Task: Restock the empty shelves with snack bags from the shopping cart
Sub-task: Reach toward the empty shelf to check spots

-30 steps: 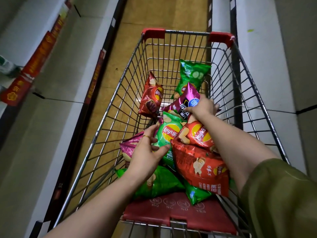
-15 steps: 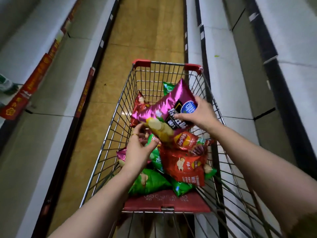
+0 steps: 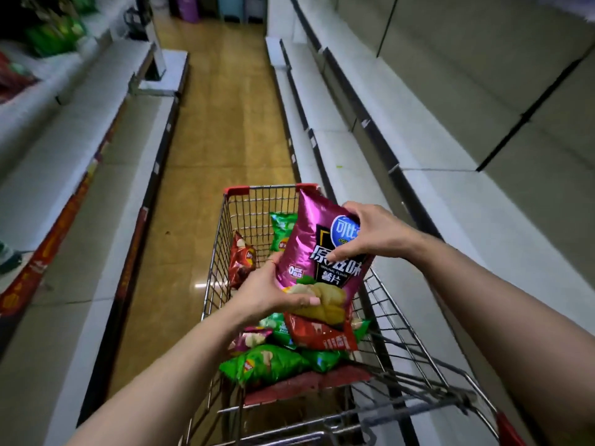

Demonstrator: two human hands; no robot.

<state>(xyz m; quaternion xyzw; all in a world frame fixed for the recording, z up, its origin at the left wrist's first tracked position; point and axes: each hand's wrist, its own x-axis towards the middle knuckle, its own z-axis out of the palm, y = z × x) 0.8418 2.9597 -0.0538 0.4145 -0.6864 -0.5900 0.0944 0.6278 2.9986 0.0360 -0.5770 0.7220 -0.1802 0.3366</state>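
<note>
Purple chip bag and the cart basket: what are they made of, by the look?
Purple bag: likely metallised plastic film, glossy; streaked bright highlights and soft creases. Cart: metal wire grid, probably plated steel, shiny grey with thin glints. Its red corner caps look like plastic, matte.

The magenta chip bag [image 3: 317, 252] is a metallic-looking film, very glossy, creased and catching highlights. The green chip bags [image 3: 264, 365] and the red chip bag [image 3: 322, 338] beneath it are shiny plastic film too, and crumpled. The shopping cart [image 3: 220, 252] is bare metal wire, smooth with a dull sheen. Its corner caps [image 3: 236, 190] and seat flap [image 3: 306, 383] are red plastic, the flap matt. The floor [image 3: 219, 140] is smooth and polished and mirrors a light. The shelves [image 3: 434, 130] look smooth, matt and pale grey.
</note>
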